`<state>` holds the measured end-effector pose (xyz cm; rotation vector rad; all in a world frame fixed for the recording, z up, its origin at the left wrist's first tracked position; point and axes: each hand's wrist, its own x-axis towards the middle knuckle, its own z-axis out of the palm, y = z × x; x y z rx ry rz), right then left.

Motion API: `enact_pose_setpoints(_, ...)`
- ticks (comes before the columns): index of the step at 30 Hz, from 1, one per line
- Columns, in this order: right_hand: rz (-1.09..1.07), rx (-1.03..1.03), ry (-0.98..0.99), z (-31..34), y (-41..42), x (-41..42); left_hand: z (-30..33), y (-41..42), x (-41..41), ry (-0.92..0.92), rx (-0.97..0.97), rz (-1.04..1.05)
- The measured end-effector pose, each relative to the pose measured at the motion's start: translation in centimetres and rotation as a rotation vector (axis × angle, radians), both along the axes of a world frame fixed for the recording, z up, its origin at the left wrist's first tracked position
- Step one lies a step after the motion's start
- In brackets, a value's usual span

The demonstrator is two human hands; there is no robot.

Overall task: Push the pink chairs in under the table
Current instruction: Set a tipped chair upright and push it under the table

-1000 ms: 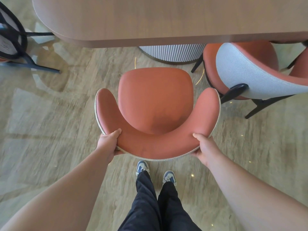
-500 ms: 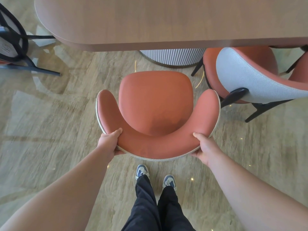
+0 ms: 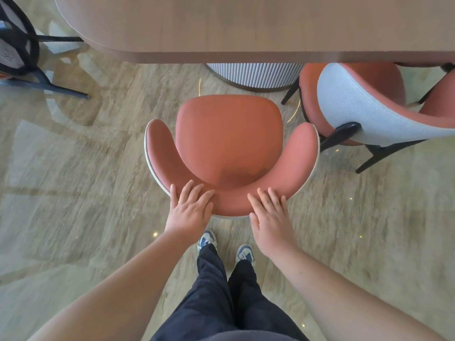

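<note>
A pink chair [image 3: 229, 136] with a curved backrest stands on the floor right in front of me, its seat facing the wooden table [image 3: 246, 25]. The seat's front edge lies a little short of the table edge. My left hand [image 3: 189, 209] rests flat on the left part of the backrest top, fingers spread. My right hand [image 3: 269, 215] lies flat on the right part of the backrest, fingers apart too. Neither hand is wrapped around the chair. A second pink chair [image 3: 364, 104] with a pale grey back stands to the right, partly under the table.
The table's ribbed round base [image 3: 253, 73] stands just beyond the chair seat. A dark-framed chair [image 3: 22, 52] is at the far left. My shoes [image 3: 225, 244] and dark trousers are right behind the chair. Glossy stone floor lies all around.
Both hands have let go of the backrest's outer sides and moved inward to lie flat on its top. The chair has stayed about where it was.
</note>
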<state>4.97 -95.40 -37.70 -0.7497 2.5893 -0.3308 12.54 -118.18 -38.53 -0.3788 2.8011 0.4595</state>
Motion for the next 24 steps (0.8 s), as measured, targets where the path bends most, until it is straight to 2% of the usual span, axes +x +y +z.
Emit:
enact_pose_setpoints(5, 0.040, 0.070, 0.004, -0.3, 0.2, -0.8, -0.2, -0.9, -0.7, -0.108, 0.030, -0.021)
enact_pose_setpoints(11, 0.015, 0.153, -0.089, 1.2, -0.9, -1.2, 1.7, -1.5, -2.0, -0.224, 0.185, 0.027)
enact_pose_setpoints(14, -0.127, 0.043, -0.128, 2.0, -1.0, -1.7, 2.8, -3.2, -2.1, -0.098, 0.244, 0.139)
enact_pose_setpoints(17, -0.322, -0.042, -0.082, 2.5, -0.2, -3.1, 3.4, -6.8, -2.2, 0.017, 0.204, 0.285)
enact_pose_setpoints(20, -0.463, -0.009, -0.083, 2.9, 1.0, -5.7, 3.6, -10.7, -3.2, -0.014, 0.188, 0.380)
enact_pose_setpoints(24, -0.507, 0.046, -0.114, 2.7, 2.2, -9.4, 2.5, -14.2, -5.0, -0.121, 0.213, 0.462)
